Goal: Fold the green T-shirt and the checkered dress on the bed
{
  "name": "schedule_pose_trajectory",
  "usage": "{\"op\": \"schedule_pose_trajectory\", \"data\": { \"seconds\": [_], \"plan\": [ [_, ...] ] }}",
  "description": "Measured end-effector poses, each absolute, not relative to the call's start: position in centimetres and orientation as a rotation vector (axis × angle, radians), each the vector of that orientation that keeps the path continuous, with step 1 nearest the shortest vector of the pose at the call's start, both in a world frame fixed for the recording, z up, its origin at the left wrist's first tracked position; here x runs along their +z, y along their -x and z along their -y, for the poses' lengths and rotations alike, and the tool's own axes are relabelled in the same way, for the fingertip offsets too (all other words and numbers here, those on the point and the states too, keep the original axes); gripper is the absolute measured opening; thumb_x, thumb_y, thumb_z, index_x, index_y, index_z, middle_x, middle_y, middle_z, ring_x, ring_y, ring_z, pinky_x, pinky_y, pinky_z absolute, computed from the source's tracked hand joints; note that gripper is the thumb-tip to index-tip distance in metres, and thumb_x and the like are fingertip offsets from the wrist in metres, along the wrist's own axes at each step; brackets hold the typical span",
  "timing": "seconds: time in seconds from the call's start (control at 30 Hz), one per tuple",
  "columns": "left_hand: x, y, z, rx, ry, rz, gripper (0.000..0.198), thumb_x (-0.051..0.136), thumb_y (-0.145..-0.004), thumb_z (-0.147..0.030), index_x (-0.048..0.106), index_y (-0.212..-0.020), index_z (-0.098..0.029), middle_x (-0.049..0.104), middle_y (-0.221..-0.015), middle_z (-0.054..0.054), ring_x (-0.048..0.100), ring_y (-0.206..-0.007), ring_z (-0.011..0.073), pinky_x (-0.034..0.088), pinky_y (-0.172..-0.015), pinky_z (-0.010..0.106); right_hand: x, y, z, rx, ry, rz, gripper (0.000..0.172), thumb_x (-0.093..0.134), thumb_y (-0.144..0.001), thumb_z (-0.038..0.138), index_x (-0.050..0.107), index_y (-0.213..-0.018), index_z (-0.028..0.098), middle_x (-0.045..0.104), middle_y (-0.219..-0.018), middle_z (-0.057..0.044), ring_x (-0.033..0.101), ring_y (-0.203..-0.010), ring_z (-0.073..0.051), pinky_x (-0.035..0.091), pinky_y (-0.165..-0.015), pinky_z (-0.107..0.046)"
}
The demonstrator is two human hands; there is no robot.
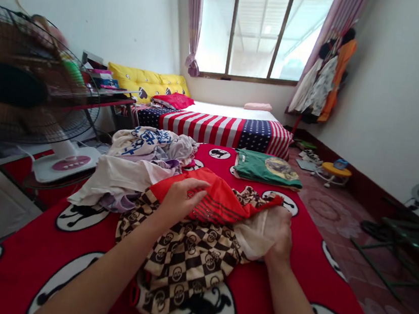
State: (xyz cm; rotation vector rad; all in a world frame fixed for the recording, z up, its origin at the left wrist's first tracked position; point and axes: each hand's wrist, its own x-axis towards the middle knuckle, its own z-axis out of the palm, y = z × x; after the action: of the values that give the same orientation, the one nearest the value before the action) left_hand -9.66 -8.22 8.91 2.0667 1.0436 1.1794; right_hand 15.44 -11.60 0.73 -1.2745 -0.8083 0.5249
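**Head view:** looks down at a red bed cover (329,304) w/ white circles, both arms reaching in from the near edge.
**L hand (179,199):** lies open on a red striped top (215,201), no firm grip.
**R hand (279,237):** bunches up a cream cloth (257,234), fingers curled on it.
**Hands:** apart, red top btwn them.
**Under hands:** brown checked cloth (181,260) w/ skull print, in the middle of the cover, under the red top and running toward the near edge.
**Left of hands:** heap of white and purple clothes (130,178), touching the red top.
**Far edge of cover:** green T-shirt (265,168) lies flat, nr the red top but not touching.
**Past the cover:** flag-print blanket (213,129) on a 2nd bed, yellow cushions (146,82) at its left end.
**Far left:** fan (21,73), blades a blur.
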Motion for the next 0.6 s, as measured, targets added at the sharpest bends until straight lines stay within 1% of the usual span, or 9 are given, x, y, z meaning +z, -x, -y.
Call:
{"op": "schedule_pose_trajectory", "data": {
  "seconds": [0.03,0.1,0.2,0.23,0.3,0.37,0.47,0.53,0.6],
  "plan": [
    [7.9,10.5,7.5,1.161,-2.172,-1.164,0.027,0.062,-0.082,-0.029,0.069,-0.105,-0.016,0.069,-0.107,0.01,0.062,-0.104,0.0247,0.044,-0.098,0.04,0.6,-15.4,11.6,0.531,1.287,0.738,0.062,0.036,-0.088,0.061,0.058,-0.117,0.011,0.07,-0.105,-0.013,0.069,-0.09,-0.022,0.055,-0.076,-0.033],
    [6.1,12.1,6.6,1.032,-2.317,-1.321,0.042,0.065,-0.078,-0.033,0.064,-0.117,-0.017,0.064,-0.118,0.011,0.057,-0.113,0.0265,0.041,-0.103,0.041,0.5,-15.0,11.8,0.494,1.446,0.83,0.071,0.058,-0.077,0.058,0.05,-0.128,0.01,0.064,-0.118,-0.018,0.063,-0.106,-0.029,0.049,-0.09,-0.04],
    [4.2,13.4,6.3,0.694,-2.423,-1.453,0.08,0.076,-0.065,-0.046,0.05,-0.136,-0.02,0.053,-0.132,0.014,0.049,-0.123,0.0317,0.04,-0.103,0.044,0.8,-14.1,12.2,0.435,1.67,1.047,0.091,0.07,-0.063,0.049,0.04,-0.139,0.008,0.055,-0.13,-0.023,0.053,-0.12,-0.037,0.041,-0.099,-0.047],
    [3.8,13.6,6.3,0.584,-2.466,-1.466,0.085,0.079,-0.06,-0.047,0.05,-0.136,-0.022,0.053,-0.133,0.014,0.049,-0.122,0.0332,0.04,-0.102,0.044,0.9,-13.8,12.4,0.445,1.694,1.101,0.092,0.071,-0.061,0.045,0.039,-0.14,0.009,0.054,-0.132,-0.022,0.052,-0.12,-0.037,0.041,-0.099,-0.046],
    [3.5,13.6,6.5,0.446,-2.542,-1.442,0.066,0.078,-0.062,-0.04,0.062,-0.124,-0.025,0.059,-0.123,0.01,0.054,-0.114,0.0317,0.043,-0.097,0.041,1.2,-13.4,12.6,0.497,1.67,1.193,0.08,0.068,-0.06,0.035,0.048,-0.134,0.012,0.061,-0.125,-0.017,0.057,-0.114,-0.034,0.044,-0.096,-0.044],
    [3.6,13.5,6.5,0.471,-2.54,-1.425,0.034,0.067,-0.071,-0.026,0.072,-0.105,-0.025,0.066,-0.107,0.007,0.06,-0.102,0.0261,0.046,-0.089,0.035,1.4,-13.6,12.7,0.623,1.582,1.214,0.055,0.062,-0.057,0.027,0.066,-0.111,0.014,0.07,-0.104,-0.012,0.064,-0.099,-0.032,0.048,-0.088,-0.041],
    [3.9,13.8,6.0,0.752,-2.306,-1.475,0.033,0.054,-0.068,-0.011,0.073,-0.092,-0.022,0.07,-0.09,0.003,0.063,-0.09,0.0219,0.048,-0.084,0.031,1.6,-15.1,12.4,0.851,1.421,0.976,0.027,0.059,-0.052,0.024,0.07,-0.075,0.016,0.07,-0.073,-0.005,0.065,-0.071,-0.025,0.052,-0.067,-0.035],
    [4.4,14.1,5.8,1.021,-1.971,-1.452,0.032,0.056,-0.065,-0.013,0.072,-0.092,-0.02,0.071,-0.084,0.002,0.065,-0.086,0.0224,0.049,-0.083,0.032,1.9,-16.7,12.2,0.825,1.322,0.722,0.022,0.06,-0.051,0.024,0.068,-0.07,0.017,0.067,-0.065,-0.002,0.062,-0.06,-0.02,0.05,-0.057,-0.03],
    [5.4,14.0,6.1,1.211,-1.518,-1.279,0.029,0.063,-0.065,-0.019,0.07,-0.093,-0.017,0.072,-0.08,0.003,0.066,-0.081,0.0225,0.051,-0.079,0.033,2.3,-18.2,12.0,0.671,1.199,0.535,0.019,0.063,-0.051,0.024,0.065,-0.068,0.017,0.065,-0.063,0.001,0.06,-0.057,-0.016,0.05,-0.054,-0.027]
  ]
}}
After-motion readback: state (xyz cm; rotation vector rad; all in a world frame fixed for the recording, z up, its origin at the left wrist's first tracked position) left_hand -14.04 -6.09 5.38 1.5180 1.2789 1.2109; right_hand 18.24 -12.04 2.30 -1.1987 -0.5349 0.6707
